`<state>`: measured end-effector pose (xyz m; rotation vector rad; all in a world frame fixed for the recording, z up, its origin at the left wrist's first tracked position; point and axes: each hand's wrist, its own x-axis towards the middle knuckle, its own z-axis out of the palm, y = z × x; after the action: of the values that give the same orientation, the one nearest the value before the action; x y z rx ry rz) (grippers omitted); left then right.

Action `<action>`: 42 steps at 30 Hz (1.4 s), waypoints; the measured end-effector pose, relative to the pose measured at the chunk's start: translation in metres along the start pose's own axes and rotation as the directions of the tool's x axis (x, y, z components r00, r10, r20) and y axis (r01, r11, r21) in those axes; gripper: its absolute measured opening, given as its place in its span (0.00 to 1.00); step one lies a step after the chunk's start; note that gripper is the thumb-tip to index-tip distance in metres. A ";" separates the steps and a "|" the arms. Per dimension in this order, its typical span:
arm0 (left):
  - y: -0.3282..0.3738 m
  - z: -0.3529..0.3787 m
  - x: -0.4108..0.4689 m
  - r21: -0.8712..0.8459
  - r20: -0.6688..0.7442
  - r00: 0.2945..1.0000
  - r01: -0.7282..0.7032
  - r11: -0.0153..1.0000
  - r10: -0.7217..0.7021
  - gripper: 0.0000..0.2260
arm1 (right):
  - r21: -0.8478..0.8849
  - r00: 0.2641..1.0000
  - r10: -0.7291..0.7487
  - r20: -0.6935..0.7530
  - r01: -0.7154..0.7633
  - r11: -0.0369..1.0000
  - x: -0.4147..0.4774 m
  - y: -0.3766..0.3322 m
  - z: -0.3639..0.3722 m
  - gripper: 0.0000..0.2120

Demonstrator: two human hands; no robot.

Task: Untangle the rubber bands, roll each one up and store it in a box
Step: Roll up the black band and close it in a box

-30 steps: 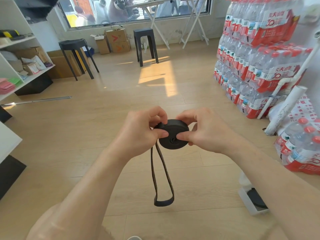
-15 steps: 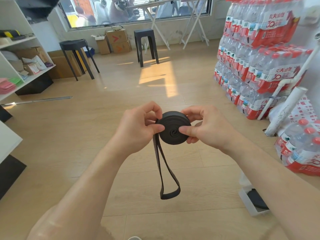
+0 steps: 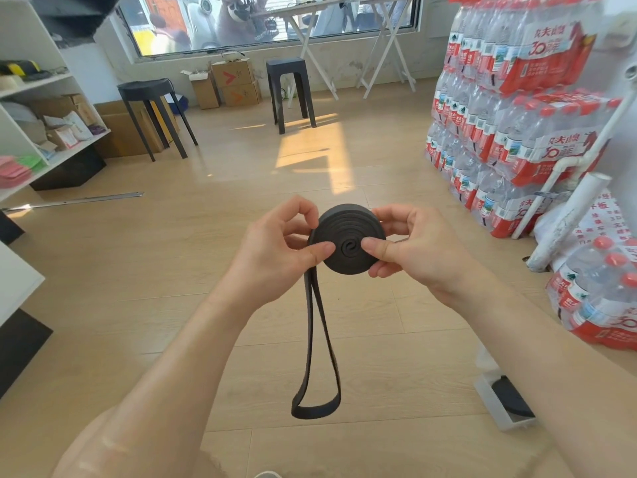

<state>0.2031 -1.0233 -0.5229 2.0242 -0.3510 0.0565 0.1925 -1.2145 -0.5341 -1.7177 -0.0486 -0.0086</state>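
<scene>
Here, a pale wood floor (image 3: 172,270), sunlit patch beyond the coil (image 3: 346,243). Left hand (image 3: 275,250) and right hand (image 3: 413,246) both pinched shut on the coil's flat spiral face and rim, held above the floor. Unrolled tail (image 3: 319,357) hanging below it as a loop. Right of the coil, stacked bottle packs (image 3: 510,108); lower right, a white box (image 3: 496,405) on the floor. Far behind, two black stools (image 3: 151,112).

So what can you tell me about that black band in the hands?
The black rubber band looks flat, matte and stretchy. Most of it is wound into a tight round coil, spiral face toward the camera. The left hand and right hand pinch the coil between them in mid-air. A long unrolled loop hangs straight down below.
</scene>
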 end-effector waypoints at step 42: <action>-0.006 0.001 0.001 0.197 -0.048 0.999 -0.012 0.980 0.022 0.14 | -0.358 0.992 -0.091 0.088 0.117 0.927 0.001 0.004 -0.001 0.06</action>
<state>0.2052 -1.0221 -0.5282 2.2108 -0.3422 0.1575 0.1937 -1.2160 -0.5377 -2.0839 -0.2013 -0.0383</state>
